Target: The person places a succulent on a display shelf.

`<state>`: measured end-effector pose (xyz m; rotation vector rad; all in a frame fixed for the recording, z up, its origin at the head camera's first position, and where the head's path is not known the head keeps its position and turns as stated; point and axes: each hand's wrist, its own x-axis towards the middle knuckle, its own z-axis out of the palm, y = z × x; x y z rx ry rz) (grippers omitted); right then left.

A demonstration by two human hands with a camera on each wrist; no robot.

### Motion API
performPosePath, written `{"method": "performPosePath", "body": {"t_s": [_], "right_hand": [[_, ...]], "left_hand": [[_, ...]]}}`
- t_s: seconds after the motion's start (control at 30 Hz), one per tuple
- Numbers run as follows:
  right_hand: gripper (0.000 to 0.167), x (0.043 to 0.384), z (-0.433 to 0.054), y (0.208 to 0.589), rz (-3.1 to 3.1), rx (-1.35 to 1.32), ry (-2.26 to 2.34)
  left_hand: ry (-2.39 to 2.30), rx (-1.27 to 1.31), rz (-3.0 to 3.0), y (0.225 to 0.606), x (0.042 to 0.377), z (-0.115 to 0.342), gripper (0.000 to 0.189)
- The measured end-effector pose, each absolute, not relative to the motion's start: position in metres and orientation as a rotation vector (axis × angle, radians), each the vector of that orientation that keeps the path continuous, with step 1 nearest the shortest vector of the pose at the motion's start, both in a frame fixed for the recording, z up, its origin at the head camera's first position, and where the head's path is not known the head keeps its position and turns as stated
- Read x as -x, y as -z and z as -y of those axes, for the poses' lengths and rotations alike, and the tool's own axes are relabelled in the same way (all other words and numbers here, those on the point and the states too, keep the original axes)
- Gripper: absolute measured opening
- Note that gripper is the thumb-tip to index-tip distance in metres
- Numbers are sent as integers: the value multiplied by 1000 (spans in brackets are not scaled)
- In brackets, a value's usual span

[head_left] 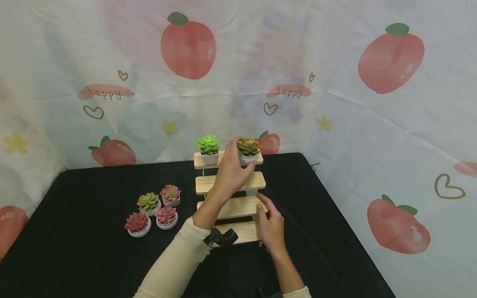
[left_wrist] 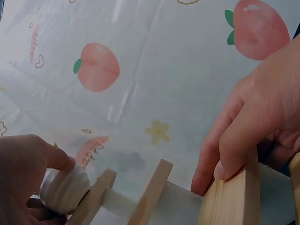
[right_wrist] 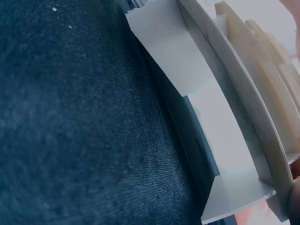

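A four-tier wooden display stand (head_left: 238, 207) with pale side supports stands on the black cloth. At the right end of its top tier, my left hand (head_left: 232, 171) grips a potted succulent (head_left: 249, 147) with reddish-green leaves, thumb and fingers around its white pot (left_wrist: 65, 190). The pot is at the top board; full contact cannot be told. Lower down, my right hand (head_left: 272, 227) holds the right end of the stand, its thumb on a board (left_wrist: 229, 199). A bright green succulent (head_left: 208, 145) in a white pot sits on the top tier's left end.
Left of the stand, several potted succulents are grouped on the black table (head_left: 93, 256): a yellow-green one (head_left: 148, 201), a pale pink one (head_left: 170, 193), a pink one (head_left: 165, 215) and a red one (head_left: 136, 222). A fruit-print curtain (head_left: 238, 74) hangs behind.
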<state>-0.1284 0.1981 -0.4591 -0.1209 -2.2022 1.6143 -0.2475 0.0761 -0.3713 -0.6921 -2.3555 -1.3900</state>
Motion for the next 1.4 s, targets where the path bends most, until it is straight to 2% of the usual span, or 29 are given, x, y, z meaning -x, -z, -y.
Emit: {"method": "performPosePath", "body": {"t_s": [1.4], "right_hand": [[34,129,-197,460,2182,111,-1631]], "left_hand": [[1472,654,2370,372,258,-79,80]]}}
